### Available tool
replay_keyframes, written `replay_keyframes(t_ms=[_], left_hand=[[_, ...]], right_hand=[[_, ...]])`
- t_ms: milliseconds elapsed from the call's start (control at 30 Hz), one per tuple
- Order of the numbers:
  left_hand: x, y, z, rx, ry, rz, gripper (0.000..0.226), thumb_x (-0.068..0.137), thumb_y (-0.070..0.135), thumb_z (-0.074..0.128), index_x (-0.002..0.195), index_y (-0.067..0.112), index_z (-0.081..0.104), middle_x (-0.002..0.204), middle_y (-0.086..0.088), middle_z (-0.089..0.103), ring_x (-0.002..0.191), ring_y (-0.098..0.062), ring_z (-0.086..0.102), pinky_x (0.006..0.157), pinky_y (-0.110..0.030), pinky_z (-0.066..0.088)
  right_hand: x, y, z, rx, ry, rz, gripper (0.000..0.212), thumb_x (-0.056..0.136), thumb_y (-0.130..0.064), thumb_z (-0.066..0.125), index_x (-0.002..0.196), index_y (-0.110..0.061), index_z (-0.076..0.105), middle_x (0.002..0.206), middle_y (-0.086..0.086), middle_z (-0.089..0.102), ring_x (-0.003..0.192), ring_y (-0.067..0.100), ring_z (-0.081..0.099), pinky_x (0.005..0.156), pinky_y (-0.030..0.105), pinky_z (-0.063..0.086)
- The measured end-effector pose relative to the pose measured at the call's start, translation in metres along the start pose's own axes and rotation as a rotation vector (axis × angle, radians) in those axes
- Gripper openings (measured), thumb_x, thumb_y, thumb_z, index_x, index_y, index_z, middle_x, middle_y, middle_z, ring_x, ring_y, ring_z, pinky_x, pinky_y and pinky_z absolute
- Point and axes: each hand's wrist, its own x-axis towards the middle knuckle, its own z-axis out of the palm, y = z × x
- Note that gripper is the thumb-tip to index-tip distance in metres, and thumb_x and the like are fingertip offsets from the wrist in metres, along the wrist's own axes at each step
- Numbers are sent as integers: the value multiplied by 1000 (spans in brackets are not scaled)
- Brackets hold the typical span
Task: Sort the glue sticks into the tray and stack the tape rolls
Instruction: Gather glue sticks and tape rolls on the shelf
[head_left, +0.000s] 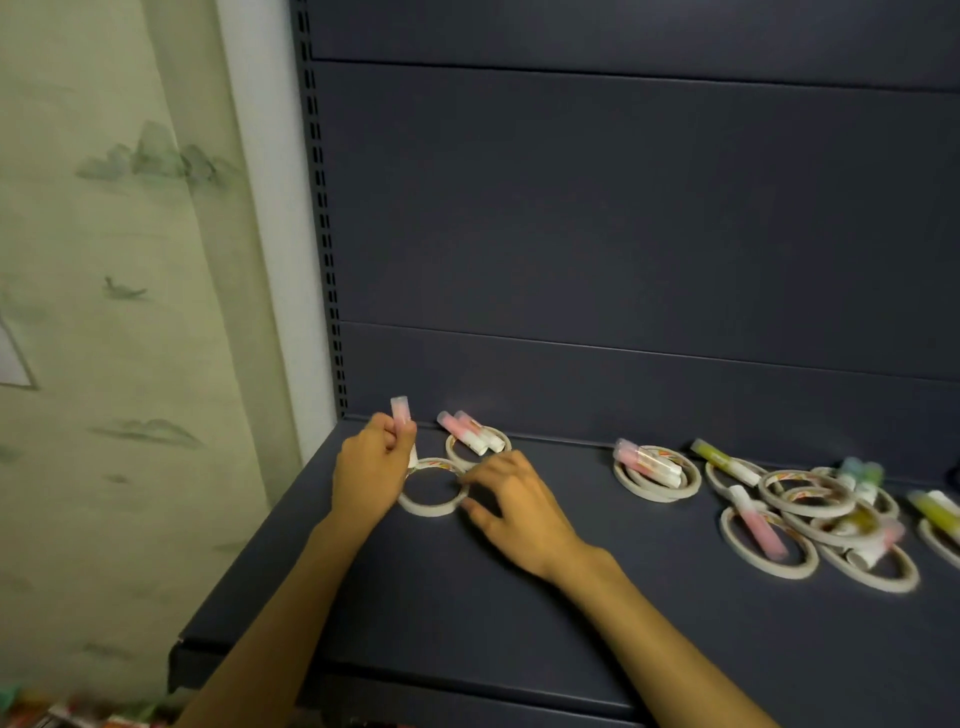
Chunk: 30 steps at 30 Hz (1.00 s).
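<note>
The left hand (370, 470) pinches a pink translucent glue stick (403, 423) upright above the flat white tape ring (432, 493) that the loosely spread right hand (511, 501) touches — no tray shows, so the stick may get set down unsorted, or slip.

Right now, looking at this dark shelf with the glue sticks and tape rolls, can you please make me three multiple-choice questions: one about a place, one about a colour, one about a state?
1. Where do the two pink glue sticks with white bases near the shelf's back left corner lie?
A. across a white tape roll
B. in a tray
C. on the floor

2. What colour is the glue stick in the left hand?
A. green
B. pink
C. blue

3. What is the right hand doing?
A. gripping a glue stick
B. lying open with fingertips at a tape roll
C. closed in a fist

Answers:
1 A: both rest across the small white tape roll.
2 B: the left hand holds an upright pink glue stick.
3 B: the right hand spreads its fingers beside the white tape ring, holding nothing.
</note>
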Motion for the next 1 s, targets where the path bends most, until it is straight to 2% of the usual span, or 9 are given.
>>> replay_keyframes(t_ms=[100, 167, 233, 367, 500, 633, 833, 933, 1000], left_hand=[[4, -10, -2, -80, -7, 20, 30, 100, 38, 53, 92, 10, 59, 76, -2, 64, 71, -17, 61, 72, -43, 53], [6, -13, -2, -231, -78, -32, 28, 99, 38, 57, 93, 11, 61, 80, -1, 69, 71, -20, 68, 75, -46, 58], [6, -9, -3, -411, -172, -99, 24, 99, 34, 59, 96, 10, 62, 85, -8, 72, 72, -23, 73, 74, -46, 61], [3, 8, -5, -592, -295, -145, 13, 96, 22, 64, 102, 10, 64, 94, -15, 72, 83, -25, 75, 71, -35, 61], [-5, 32, 4, -571, -380, -57, 10, 95, 19, 66, 103, 14, 65, 92, -4, 72, 89, -16, 71, 75, -29, 59], [-25, 68, 23, -656, -405, 14, 11, 93, 19, 69, 100, 12, 67, 92, -10, 72, 87, -15, 71, 69, -25, 57], [-71, 144, 72, -665, -421, 98, 8, 89, 12, 73, 96, 13, 71, 86, 0, 74, 83, -11, 71, 76, -31, 60], [-103, 184, 105, -642, -467, 140, 10, 88, 14, 73, 97, 19, 73, 89, 0, 76, 87, -16, 73, 78, -35, 59], [-132, 214, 125, -631, -486, 176, 10, 87, 12, 74, 96, 18, 73, 87, 2, 76, 84, -15, 73, 74, -32, 59]], right_hand=[[3, -3, 14, -26, -40, -10, 29, 94, -34, 61, 120, -23, 67, 116, -8, 63, 118, 11, 43, 103, 30, 41], [3, -5, 17, -36, -42, -13, 21, 93, -32, 63, 111, -23, 70, 111, -7, 64, 114, 11, 45, 100, 31, 43], [2, -7, 17, -51, -35, -13, 14, 92, -29, 66, 104, -23, 71, 106, -7, 64, 111, 13, 46, 96, 32, 45], [-8, -7, 12, -78, -34, -20, 9, 92, -25, 67, 99, -23, 72, 99, -6, 61, 108, 14, 46, 90, 29, 46], [-37, -3, -9, -54, -1, 36, 7, 95, -19, 62, 100, -18, 66, 100, -3, 60, 96, 15, 49, 82, 23, 39], [-80, 10, -49, -20, 83, 122, 5, 96, -17, 60, 101, -18, 61, 103, -6, 58, 94, 11, 53, 83, 23, 44], [-157, 48, -124, -61, 205, 232, 11, 92, -7, 63, 94, -17, 61, 94, -12, 54, 87, 3, 49, 76, 11, 36], [-203, 68, -164, -88, 250, 268, 12, 89, -4, 64, 91, -15, 60, 93, -10, 56, 86, 6, 50, 76, 15, 38], [-235, 83, -189, -100, 281, 297, 12, 89, -3, 64, 90, -14, 60, 92, -9, 56, 85, 8, 49, 73, 20, 40]])
